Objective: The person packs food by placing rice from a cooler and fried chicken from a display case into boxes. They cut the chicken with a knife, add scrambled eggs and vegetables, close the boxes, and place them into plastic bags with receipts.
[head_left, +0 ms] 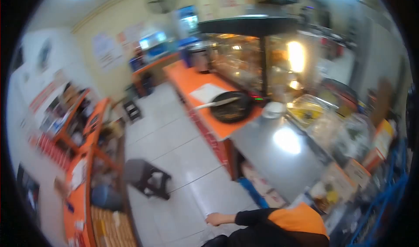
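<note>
A hand, apparently my left hand [214, 219], is low in the view, at the end of a black sleeve. It hangs over the tiled floor with its fingers curled together. Something pale and see-through is just below it, too blurred to name. Orange clothing [299, 218] shows at the bottom right. My right hand does not appear. The steel counter [266, 149] lies above and right of the sleeve.
A black pan [231, 108] with a long pale utensil is on the orange counter [181, 74], beside a lit glass display [238, 57]. A dark stool [146, 177] stands on the floor. Orange shelving [89, 159] runs along the left; bags and boxes crowd the right.
</note>
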The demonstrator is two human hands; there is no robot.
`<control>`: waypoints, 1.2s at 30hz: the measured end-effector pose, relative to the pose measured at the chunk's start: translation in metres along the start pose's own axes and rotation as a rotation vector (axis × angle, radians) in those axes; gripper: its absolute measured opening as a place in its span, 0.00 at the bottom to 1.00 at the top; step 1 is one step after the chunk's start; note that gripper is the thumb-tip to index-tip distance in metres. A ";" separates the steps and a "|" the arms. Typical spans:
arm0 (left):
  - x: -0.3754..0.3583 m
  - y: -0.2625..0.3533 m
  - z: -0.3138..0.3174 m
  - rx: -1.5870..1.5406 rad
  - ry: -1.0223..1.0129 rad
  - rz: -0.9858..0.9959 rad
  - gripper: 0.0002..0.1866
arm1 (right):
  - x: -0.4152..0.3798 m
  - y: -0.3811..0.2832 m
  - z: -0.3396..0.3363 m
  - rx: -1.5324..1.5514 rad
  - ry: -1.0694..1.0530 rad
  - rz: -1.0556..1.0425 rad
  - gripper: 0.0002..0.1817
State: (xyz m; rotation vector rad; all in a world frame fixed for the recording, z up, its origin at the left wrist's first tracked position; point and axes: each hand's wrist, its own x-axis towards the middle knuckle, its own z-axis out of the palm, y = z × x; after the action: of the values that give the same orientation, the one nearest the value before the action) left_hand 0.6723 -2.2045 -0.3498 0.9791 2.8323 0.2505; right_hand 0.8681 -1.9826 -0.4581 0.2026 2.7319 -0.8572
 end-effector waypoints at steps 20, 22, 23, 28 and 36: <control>-0.135 -0.298 0.114 -1.171 0.097 -1.178 0.17 | 0.444 -0.230 0.108 -0.234 -0.995 -1.041 0.22; -0.121 -0.339 0.107 -1.086 0.244 -1.210 0.19 | 0.480 -0.316 0.025 -0.256 -1.043 -0.681 0.27; -0.103 -0.361 0.095 -0.916 0.293 -1.249 0.19 | 0.517 -0.328 0.030 -0.086 -0.997 -0.693 0.28; -0.036 -0.461 -0.078 -0.936 1.062 -1.593 0.18 | 0.675 -0.473 0.008 0.845 -0.844 -0.165 0.31; 0.027 -0.557 -0.288 -0.555 1.842 -1.330 0.20 | 0.877 -0.724 0.116 1.250 -0.363 0.567 0.47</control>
State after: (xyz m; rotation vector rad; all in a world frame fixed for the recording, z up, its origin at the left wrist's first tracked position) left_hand 0.2657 -2.6513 -0.1820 -2.2392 2.8915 2.2311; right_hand -0.0967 -2.5945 -0.4190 0.8683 1.3416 -1.9734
